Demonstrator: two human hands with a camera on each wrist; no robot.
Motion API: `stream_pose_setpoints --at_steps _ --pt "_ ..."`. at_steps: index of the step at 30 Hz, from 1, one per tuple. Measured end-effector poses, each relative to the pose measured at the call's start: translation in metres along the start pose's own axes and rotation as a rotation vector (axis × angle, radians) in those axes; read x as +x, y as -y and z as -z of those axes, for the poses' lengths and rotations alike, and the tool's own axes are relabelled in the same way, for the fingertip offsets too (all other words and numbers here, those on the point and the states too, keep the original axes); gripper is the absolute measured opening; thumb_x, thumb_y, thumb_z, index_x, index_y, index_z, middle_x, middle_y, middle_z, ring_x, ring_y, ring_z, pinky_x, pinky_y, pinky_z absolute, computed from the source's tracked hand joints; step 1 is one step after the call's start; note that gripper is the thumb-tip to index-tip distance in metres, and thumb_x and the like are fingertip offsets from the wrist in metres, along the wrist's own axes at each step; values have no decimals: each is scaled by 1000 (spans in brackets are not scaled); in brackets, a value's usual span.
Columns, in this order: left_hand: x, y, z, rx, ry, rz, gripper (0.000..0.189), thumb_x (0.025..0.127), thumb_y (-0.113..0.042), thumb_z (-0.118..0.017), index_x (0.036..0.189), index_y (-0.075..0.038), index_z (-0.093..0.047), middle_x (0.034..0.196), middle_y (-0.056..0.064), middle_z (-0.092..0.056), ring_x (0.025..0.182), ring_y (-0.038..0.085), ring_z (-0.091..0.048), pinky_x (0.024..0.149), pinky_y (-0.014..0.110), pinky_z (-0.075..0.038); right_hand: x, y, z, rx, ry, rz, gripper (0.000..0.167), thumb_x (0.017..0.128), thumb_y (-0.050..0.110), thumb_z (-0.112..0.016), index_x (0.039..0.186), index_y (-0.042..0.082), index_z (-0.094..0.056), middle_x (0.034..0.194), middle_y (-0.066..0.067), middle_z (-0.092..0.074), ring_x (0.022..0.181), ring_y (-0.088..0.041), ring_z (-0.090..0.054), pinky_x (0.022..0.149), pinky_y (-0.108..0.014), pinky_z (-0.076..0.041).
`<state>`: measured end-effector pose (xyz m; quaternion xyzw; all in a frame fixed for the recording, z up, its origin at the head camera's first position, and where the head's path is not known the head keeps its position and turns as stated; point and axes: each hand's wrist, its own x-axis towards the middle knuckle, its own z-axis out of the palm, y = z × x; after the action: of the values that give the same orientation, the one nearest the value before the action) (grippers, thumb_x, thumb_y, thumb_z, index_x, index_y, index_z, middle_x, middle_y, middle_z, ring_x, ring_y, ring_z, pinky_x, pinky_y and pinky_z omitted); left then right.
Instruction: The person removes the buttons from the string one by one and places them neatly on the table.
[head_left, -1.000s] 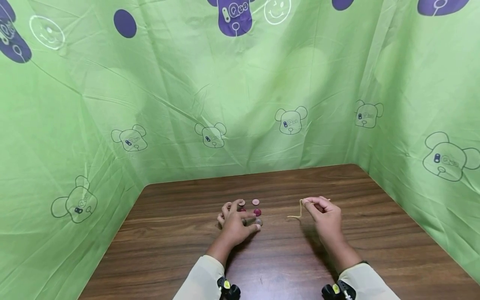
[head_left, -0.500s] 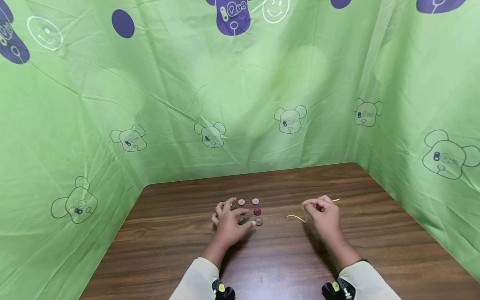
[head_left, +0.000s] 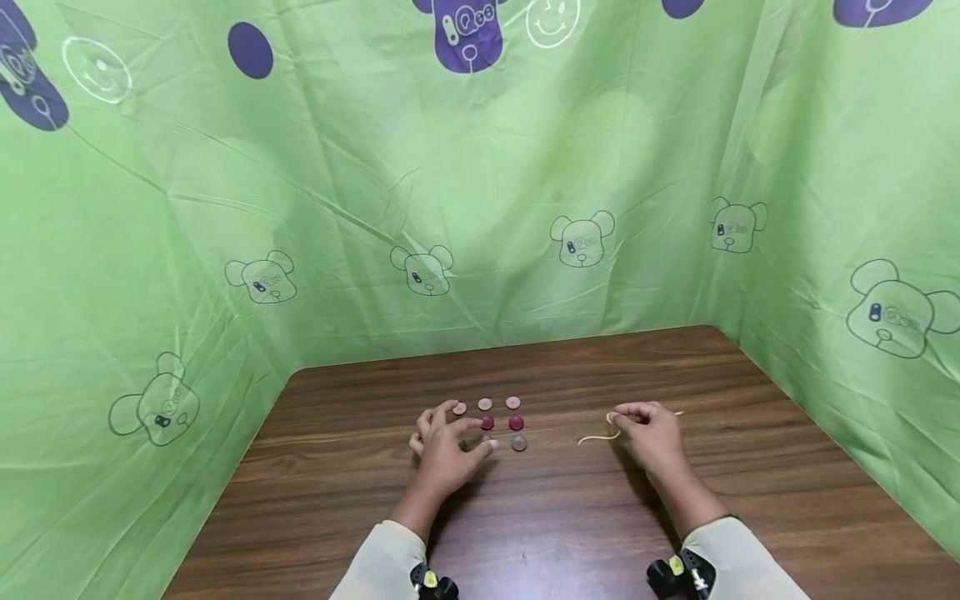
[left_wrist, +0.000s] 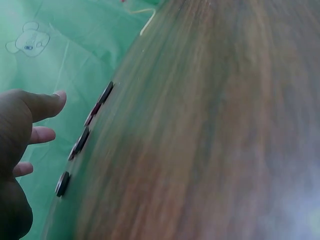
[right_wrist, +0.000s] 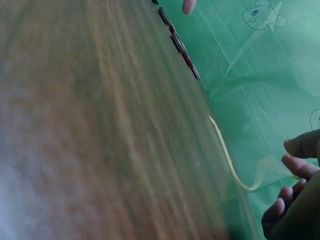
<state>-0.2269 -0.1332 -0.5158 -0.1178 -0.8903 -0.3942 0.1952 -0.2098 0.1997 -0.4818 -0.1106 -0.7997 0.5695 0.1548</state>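
My left hand (head_left: 446, 454) hovers with spread fingers close over the left part of a group of small round buttons. The back row has pink buttons (head_left: 513, 403), the middle row dark red ones (head_left: 517, 423), and in front lies a grey-brown button (head_left: 519, 443). Some buttons are partly hidden behind the left fingers. In the left wrist view the buttons (left_wrist: 80, 142) appear edge-on beside the fingers. To the right, my right hand (head_left: 657, 437) pinches a thin yellow string (head_left: 598, 438) between thumb and forefinger. One end of the string (right_wrist: 225, 150) trails on the table in the right wrist view.
The brown wood-grain table (head_left: 570, 533) has a straight back edge and rounded corners. Green fabric (head_left: 495, 308) with printed bear heads hangs around its back and sides.
My left hand has shifted left over the buttons, uncovering more pink and red ones. The right hand has lowered slightly with the string, whose loop has dropped toward the table.
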Motion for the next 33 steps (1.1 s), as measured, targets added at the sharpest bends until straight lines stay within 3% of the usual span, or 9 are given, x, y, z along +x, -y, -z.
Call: stream_pose_setpoints --at_steps 7,11,18,24,33 --pt "1 2 8 32 63 93 38 85 -42 -92 113 -17 -84 158 21 -53 149 54 -28 108 77 -14 1 -2 0 -16 111 -56 29 97 7 -77 118 -13 -74 95 -2 -70 84 -5 -54 70 -18 -46" --pt "1 0 9 30 72 122 37 86 -43 -91 112 -18 -85 158 19 -54 150 52 -27 110 77 -14 0 -1 0 -31 154 -71 31 102 9 -70 124 -13 -72 104 -11 -74 88 -8 -56 70 -19 -47" --pt "0 3 8 38 72 156 37 87 -45 -91 114 -19 -84 160 17 -52 151 49 -27 111 75 -13 -3 3 0 61 273 -107 38 108 13 -63 139 -9 -66 94 -4 -70 60 -11 -53 50 -26 -42" --pt "0 2 9 39 86 176 40 88 -47 -90 115 -19 -84 161 15 -51 153 48 -25 112 75 -13 -8 4 -4 26 365 -59 42 106 10 -64 143 -10 -62 101 -12 -72 64 -14 -57 48 -27 -42" --pt "0 1 10 56 77 178 40 87 -46 -91 115 -19 -83 160 14 -51 151 48 -28 110 74 -15 -18 7 -7 -11 545 -18 35 105 0 -59 136 -15 -61 91 -14 -66 67 -17 -55 49 -28 -46"
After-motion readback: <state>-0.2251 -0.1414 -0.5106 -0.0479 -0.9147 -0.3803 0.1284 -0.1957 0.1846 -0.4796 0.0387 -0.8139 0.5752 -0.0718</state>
